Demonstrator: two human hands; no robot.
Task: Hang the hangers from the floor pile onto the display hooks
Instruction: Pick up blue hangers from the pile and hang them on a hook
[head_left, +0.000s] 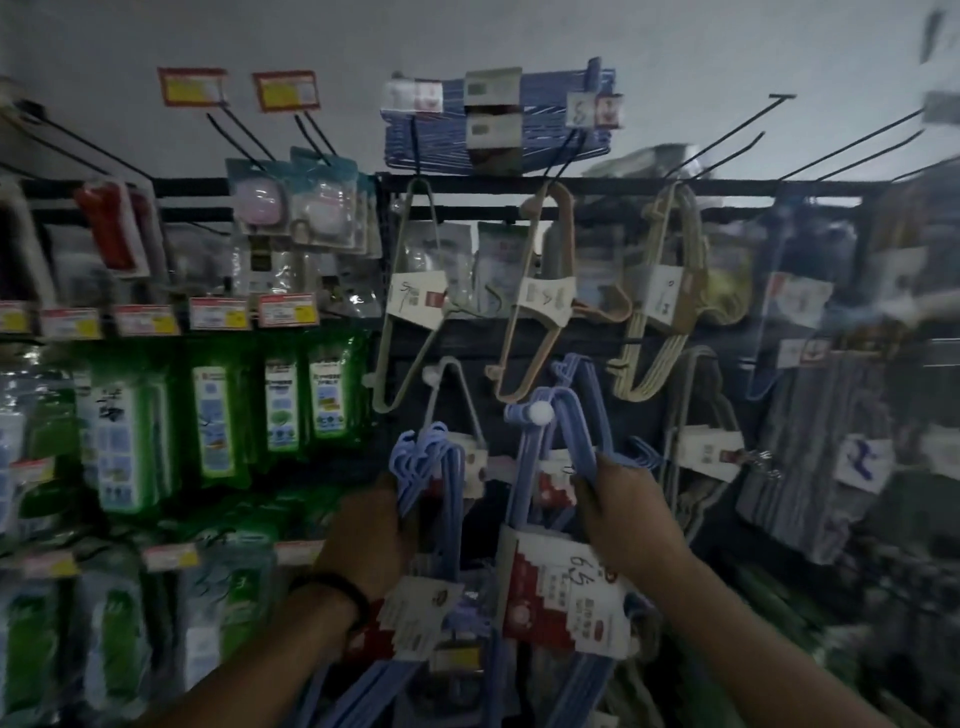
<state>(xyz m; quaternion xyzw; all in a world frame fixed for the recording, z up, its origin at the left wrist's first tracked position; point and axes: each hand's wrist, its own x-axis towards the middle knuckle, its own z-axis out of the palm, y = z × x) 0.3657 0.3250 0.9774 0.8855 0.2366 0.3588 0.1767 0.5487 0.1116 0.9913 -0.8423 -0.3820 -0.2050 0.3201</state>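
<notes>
Left hand: your left hand (371, 525) is near and left of centre, its fingers curled round the left blue hanger bundle (423, 462); a dark wristband (332, 587) sits on that wrist.
Right hand: your right hand (631, 512) is just right of centre, with fingers and thumb closed on one arm of the right blue hanger bundle (566, 410).
Left bundle: it is upright, with its hook ends up beside your fingers and a paper sleeve (423, 616) lower down.
Right bundle: it is raised higher than the left one, and a red and white label (563, 597) is wrapped round it below your hand.
Hook: a white-tipped display hook (541, 413) shows against the top end of the right bundle. You cannot tell through the blur whether the bundle already hangs on it.
Far row: beige hangers (540, 296) and cream hangers (665, 291) hang from the black rail (597, 186).
Far left: green packets (280, 410) fill the shelves.
Top: a dark blue hanger pack (498, 124) sits above the rail.
</notes>
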